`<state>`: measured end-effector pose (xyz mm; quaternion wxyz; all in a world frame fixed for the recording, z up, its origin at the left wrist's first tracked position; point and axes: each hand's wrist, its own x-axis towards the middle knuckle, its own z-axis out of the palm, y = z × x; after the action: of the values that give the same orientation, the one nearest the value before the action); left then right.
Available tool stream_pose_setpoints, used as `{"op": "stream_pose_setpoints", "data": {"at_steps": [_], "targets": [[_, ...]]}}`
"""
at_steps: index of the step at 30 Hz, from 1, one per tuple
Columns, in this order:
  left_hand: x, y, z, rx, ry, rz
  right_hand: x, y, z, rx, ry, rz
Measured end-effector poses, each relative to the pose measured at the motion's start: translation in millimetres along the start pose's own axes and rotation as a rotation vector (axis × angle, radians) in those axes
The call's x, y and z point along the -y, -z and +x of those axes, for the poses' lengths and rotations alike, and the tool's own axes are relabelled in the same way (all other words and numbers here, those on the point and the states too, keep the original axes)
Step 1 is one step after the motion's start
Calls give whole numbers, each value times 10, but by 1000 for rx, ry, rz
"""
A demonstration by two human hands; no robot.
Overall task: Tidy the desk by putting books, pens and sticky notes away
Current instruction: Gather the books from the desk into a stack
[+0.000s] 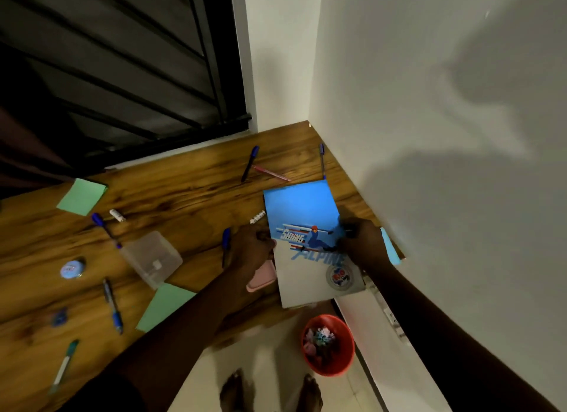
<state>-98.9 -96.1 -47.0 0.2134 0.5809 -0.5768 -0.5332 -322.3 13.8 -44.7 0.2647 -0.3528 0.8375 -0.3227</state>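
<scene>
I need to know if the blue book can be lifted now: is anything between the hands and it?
Nothing visible is. The left hand grips the blue book at its left edge, the right hand at its right edge, and nothing lies on its cover.

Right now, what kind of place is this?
Probably a study corner at home: a wooden desk tucked against the walls, pens and green sticky notes scattered on it, and a blue notebook on it too.
</scene>
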Motion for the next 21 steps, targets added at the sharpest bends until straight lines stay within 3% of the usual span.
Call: {"op": "stream_pose_setpoints", "data": {"at_steps": [7,11,16,21], "targets": [[-45,-100,-24,-72,-60,182,-176,-18,105,84,55,-36],[13,-93,-129,-184,-175,263,-215,-51,13,34,138,-17],[168,-67,-418,-255,-197,231,-39,-95,-310,-72,421,-41],[416,65,-876,-256,-171,215,166,-310,-905,31,518,55]]}}
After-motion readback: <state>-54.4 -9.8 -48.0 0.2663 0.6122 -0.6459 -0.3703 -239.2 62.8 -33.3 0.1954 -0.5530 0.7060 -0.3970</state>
